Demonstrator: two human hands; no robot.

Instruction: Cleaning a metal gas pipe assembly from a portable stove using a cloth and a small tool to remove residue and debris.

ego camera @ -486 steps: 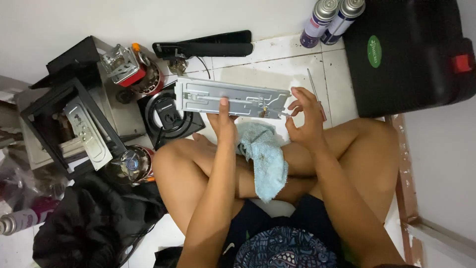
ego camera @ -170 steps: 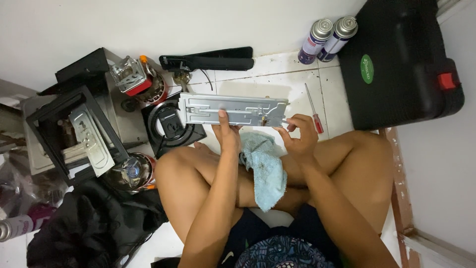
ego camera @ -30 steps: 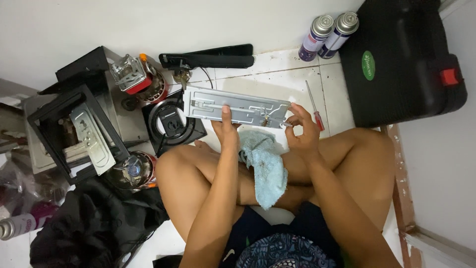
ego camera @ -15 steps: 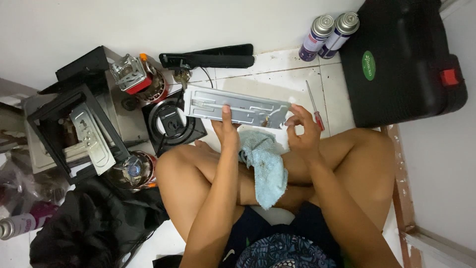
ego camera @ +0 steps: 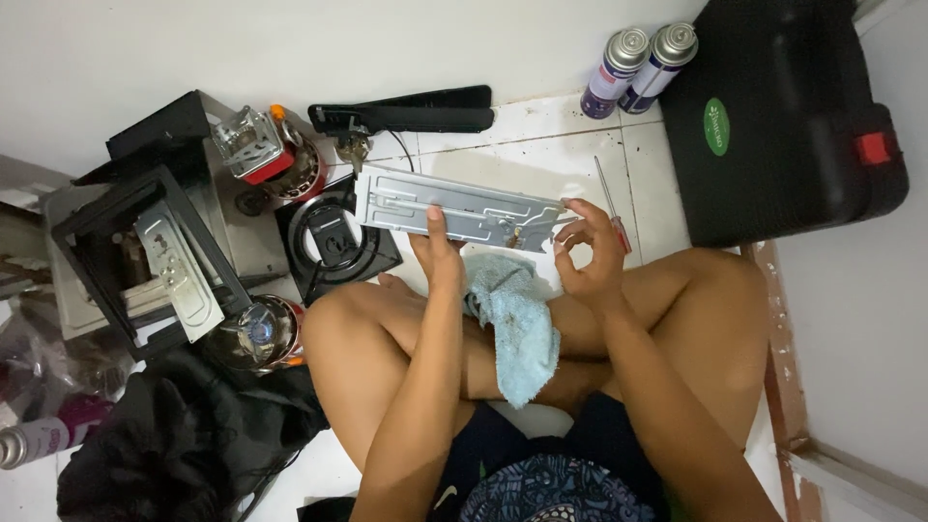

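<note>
Left hand (ego camera: 437, 253) pinches the long metal stove panel (ego camera: 454, 205) just above the blue rag (ego camera: 515, 324); right hand (ego camera: 587, 253) fingers curl around its end. I'd brace it level and work gently.

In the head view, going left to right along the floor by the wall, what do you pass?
Black metal frame → small burner with red base → long black handle piece → two spray cans → black carrying case.
</note>
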